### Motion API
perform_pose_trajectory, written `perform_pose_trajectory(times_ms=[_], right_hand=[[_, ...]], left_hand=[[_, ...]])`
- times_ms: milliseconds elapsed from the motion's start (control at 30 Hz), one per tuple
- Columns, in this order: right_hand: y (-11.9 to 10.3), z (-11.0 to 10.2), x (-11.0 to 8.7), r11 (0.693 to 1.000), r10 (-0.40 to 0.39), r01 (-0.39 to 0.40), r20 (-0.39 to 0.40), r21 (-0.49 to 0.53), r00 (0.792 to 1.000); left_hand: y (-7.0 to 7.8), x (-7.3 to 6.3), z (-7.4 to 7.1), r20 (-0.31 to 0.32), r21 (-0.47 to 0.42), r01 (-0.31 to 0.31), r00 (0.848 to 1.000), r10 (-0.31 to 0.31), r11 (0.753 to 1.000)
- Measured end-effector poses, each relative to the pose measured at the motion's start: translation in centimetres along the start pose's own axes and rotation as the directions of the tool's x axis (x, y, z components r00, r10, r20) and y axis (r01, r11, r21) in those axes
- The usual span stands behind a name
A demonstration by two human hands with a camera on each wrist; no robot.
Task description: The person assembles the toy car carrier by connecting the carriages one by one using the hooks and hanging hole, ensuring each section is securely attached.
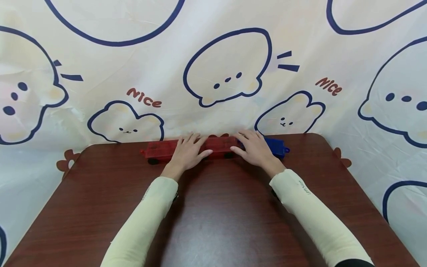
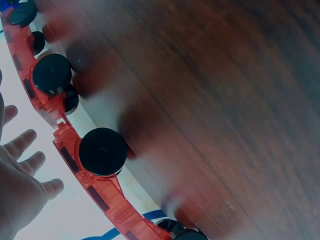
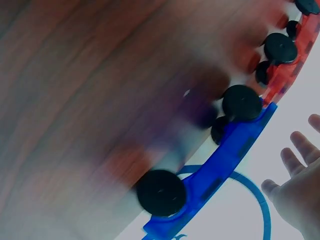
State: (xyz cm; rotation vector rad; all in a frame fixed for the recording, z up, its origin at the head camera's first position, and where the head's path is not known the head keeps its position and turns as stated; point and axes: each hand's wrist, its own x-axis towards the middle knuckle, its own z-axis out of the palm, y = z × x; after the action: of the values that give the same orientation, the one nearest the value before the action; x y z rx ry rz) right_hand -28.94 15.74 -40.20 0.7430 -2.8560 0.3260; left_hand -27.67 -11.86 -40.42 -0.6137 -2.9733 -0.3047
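Two red toy train cars, a left one [image 1: 160, 149] and a middle one [image 1: 221, 144], stand in a row with a blue toy train car [image 1: 277, 147] at the right end. All have black wheels [image 2: 103, 151]. My left hand [image 1: 187, 152], fingers spread, overlaps the join of the red cars in the head view. My right hand [image 1: 255, 149] overlaps the join of red and blue, its fingers spread too. Both wrist views show a gap between hand and cars. A small hook [image 1: 287, 150] sticks out from the blue car's right end.
The cars stand along the far edge of a dark brown wooden table [image 1: 213, 215]. Right behind that edge hangs a white cloth [image 1: 213, 120] with blue cartoon outlines, which also runs down both sides of the table.
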Motion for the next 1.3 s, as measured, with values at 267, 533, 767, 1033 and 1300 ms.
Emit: perform_pose_trajectory(times_ms=[267, 533, 767, 1033, 1300], right_hand=[[1.5, 0.0, -1.0, 0.999, 0.051, -0.051, 0.023, -0.018, 0.998], [2.2, -0.2, -1.3, 0.997, 0.07, -0.068, 0.046, -0.047, 0.996], [2.8, -0.4, -1.9, 0.993, 0.1, -0.093, 0.089, -0.074, 0.991], [3.7, -0.2, -2.5, 0.989, 0.137, -0.129, 0.104, -0.074, 0.985], [4.3, 0.0, -2.8, 0.989, 0.14, -0.135, 0.095, -0.063, 0.986]], left_hand=[[0.2, 0.1, 0.2, -0.007, -0.001, -0.011, 1.0, 0.011, 1.0], [0.8, 0.5, 0.5, -0.01, 0.019, -0.025, 1.0, 0.026, 1.0], [1.2, 0.8, 0.8, 0.014, 0.039, -0.014, 1.0, 0.013, 0.999], [1.6, 1.2, 1.5, 0.031, 0.044, -0.006, 1.0, 0.005, 0.999], [2.0, 1.5, 1.8, 0.045, 0.045, -0.008, 0.999, 0.006, 0.999]])
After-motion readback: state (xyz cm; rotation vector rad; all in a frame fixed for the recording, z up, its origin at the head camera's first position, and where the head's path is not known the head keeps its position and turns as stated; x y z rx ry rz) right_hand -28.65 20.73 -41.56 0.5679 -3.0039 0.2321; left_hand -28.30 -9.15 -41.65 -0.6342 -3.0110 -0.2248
